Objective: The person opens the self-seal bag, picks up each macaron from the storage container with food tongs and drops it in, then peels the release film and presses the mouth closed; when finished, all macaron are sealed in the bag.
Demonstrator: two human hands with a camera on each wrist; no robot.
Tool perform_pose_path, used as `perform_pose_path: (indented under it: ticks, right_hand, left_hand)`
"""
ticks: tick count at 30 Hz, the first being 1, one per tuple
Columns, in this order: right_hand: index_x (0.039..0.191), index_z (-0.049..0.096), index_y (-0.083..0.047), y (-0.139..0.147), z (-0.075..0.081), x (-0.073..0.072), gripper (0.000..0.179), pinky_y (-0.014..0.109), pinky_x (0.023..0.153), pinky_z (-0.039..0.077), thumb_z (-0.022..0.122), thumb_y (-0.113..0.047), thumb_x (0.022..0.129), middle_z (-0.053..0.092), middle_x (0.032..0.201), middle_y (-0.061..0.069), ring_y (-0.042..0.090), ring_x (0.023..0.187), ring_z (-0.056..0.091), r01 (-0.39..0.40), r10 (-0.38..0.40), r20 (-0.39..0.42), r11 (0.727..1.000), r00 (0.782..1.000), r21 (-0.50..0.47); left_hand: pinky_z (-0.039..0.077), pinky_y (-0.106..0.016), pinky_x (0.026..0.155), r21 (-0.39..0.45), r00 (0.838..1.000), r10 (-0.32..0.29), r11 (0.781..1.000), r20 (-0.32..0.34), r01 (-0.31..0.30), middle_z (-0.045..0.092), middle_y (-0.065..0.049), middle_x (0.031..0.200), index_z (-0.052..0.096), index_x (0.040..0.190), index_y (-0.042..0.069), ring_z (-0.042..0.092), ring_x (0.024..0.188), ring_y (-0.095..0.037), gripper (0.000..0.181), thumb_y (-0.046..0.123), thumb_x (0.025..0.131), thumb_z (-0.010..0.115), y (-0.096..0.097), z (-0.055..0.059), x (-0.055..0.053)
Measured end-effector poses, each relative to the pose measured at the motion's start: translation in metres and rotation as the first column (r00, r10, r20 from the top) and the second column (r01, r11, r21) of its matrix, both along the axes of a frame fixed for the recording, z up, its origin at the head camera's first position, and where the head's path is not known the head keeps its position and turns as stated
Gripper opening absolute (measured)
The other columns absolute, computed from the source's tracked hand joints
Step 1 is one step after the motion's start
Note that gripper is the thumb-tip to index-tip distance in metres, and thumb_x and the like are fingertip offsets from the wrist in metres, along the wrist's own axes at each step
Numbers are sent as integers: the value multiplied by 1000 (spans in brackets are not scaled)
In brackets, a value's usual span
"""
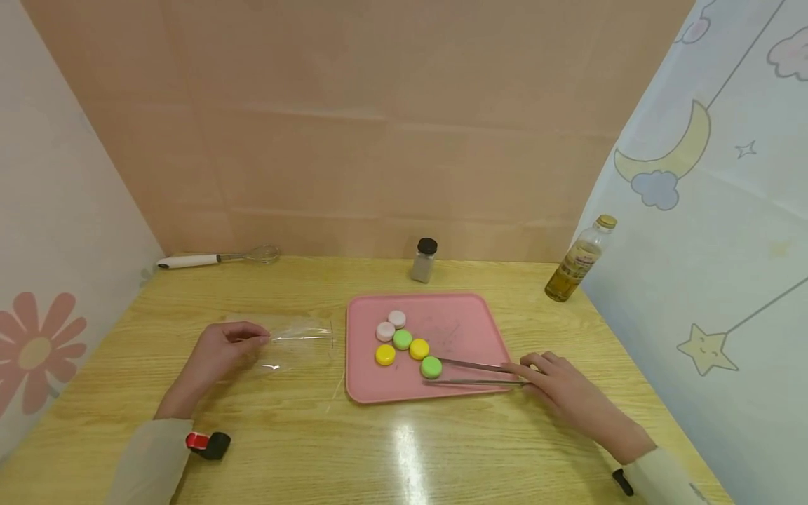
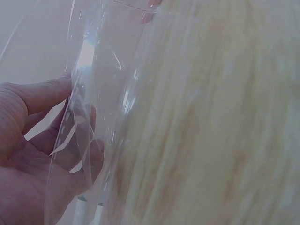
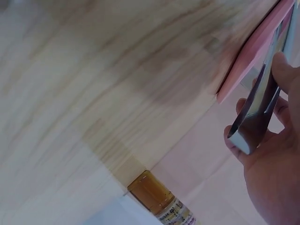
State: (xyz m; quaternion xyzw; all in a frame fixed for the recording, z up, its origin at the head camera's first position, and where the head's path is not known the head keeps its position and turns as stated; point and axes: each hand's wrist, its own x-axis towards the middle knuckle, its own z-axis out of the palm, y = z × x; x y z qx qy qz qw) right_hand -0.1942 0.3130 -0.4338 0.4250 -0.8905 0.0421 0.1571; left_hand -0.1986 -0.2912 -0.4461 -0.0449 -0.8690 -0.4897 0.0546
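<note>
My left hand (image 1: 217, 356) pinches the edge of a clear plastic bag (image 1: 301, 345) between thumb and fingers, left of the pink tray (image 1: 442, 394). In the left wrist view the transparent film (image 2: 112, 89) spreads out from the fingers. Metal tongs (image 1: 476, 383) are gripped in my right hand (image 1: 571, 396) at the tray's right edge. Their two arms reach over the tray to either side of a green macaron (image 1: 431, 367); whether they touch it I cannot tell. Beside it lie two yellow macarons (image 1: 419, 348), another green macaron (image 1: 402, 339) and two pale pink macarons (image 1: 386, 331).
Behind the tray stands a small jar (image 1: 423, 261) with a black lid. A bottle of amber liquid (image 1: 574, 266) is at the back right, and a whisk (image 1: 217, 259) with a white handle lies at the back left. Walls border the wooden table (image 1: 353, 449).
</note>
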Motion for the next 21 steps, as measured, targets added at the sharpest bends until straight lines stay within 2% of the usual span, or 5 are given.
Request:
perform_pose_path:
  ticks: [5, 11, 14, 17, 21]
  right_hand:
    - [137, 64, -16, -5, 0, 1, 59, 38, 74, 46, 79, -4, 81, 65, 117, -1, 18, 95, 56, -8, 7, -12, 999, 1000, -47]
    - [135, 64, -18, -11, -2, 5, 36, 38, 71, 39, 47, -30, 107, 63, 114, 0, 19, 94, 52, 39, -40, -23, 997, 999, -63]
    - [134, 65, -17, -16, 0, 8, 34, 39, 71, 37, 60, -15, 101, 63, 114, 2, 22, 95, 53, 69, -70, -8, 995, 998, -67]
    - [132, 67, -16, -19, 0, 10, 61, 40, 71, 36, 73, 8, 77, 63, 114, 2, 23, 94, 52, 86, -86, -8, 993, 996, -78]
    - [129, 68, -15, -22, -3, 11, 56, 38, 71, 34, 72, 8, 78, 64, 115, 0, 21, 92, 51, 88, -92, -27, 990, 995, -109]
  left_hand:
    - [51, -22, 77, 1, 1000, 5, 1000, 7, -5, 74, -6, 105, 78, 105, 5, 63, 92, -8, 24, 28, 96, 73, 1, 1, 0]
    - [52, -24, 76, 10, 1000, 4, 1000, 16, -5, 73, -8, 106, 78, 105, 5, 64, 91, -8, 25, 27, 96, 74, 1, 0, 1]
    - [52, -24, 77, 13, 1000, 9, 1000, 25, -9, 73, -8, 106, 78, 105, 5, 64, 92, -9, 25, 27, 96, 74, 0, -1, 0]
    - [52, -24, 77, 10, 1000, 11, 1000, 26, -11, 73, -8, 107, 78, 105, 4, 64, 92, -10, 26, 28, 96, 73, 0, -2, 0]
    - [52, -25, 76, 4, 1000, 13, 1000, 22, -13, 73, -9, 106, 78, 105, 5, 64, 90, -10, 26, 29, 96, 73, 1, -1, 0]
